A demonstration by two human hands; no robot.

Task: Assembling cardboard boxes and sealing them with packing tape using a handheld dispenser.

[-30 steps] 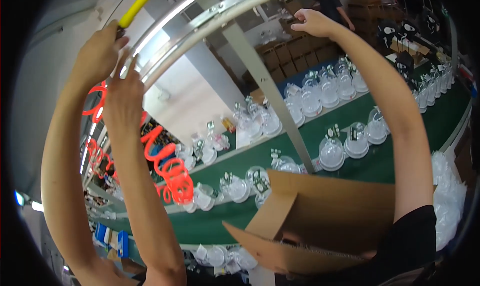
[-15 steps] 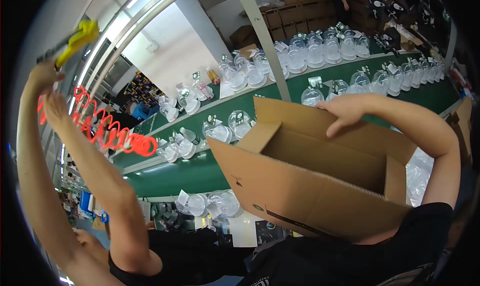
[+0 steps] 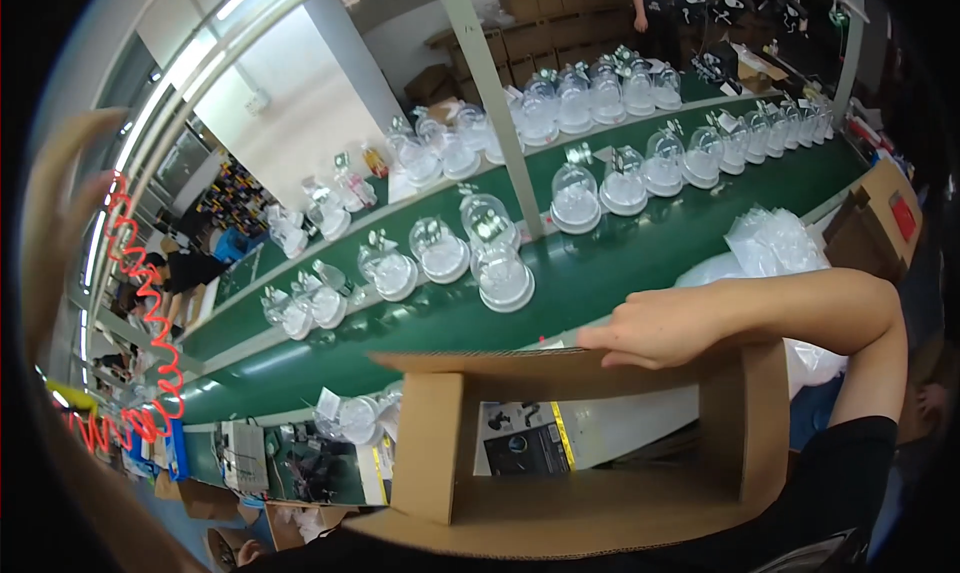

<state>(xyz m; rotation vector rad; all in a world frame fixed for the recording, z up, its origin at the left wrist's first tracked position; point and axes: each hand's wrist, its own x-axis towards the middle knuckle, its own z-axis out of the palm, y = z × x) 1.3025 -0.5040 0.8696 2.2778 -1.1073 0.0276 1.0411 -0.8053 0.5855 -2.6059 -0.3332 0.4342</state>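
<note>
My right hand [image 3: 655, 328] is bent over the far edge of an open cardboard box [image 3: 640, 518], gripping it. The box is held in front of my body, and through it I see a printed black sheet [image 3: 525, 451] below. At the far left, my left hand [image 3: 70, 173] is raised and smeared by motion; its fingers look apart with nothing in them. Close by runs a red coiled hose [image 3: 150, 323]. A yellow tool [image 3: 70, 398], partly hidden by my left arm, is lower down near the hose's end.
Several clear plastic domes [image 3: 505, 278] stand in rows on the green conveyor belt [image 3: 620, 258]. Metal posts [image 3: 490, 93] rise behind it. Clear plastic bags [image 3: 770, 243] lie at right, beside another cardboard box [image 3: 880, 218]. Another person [image 3: 655, 13] stands at the back.
The box has come lower and turned, so I now see through it. The yellow tool, held high beside two raised hands earlier, is now low at the left. One raised arm has left view.
</note>
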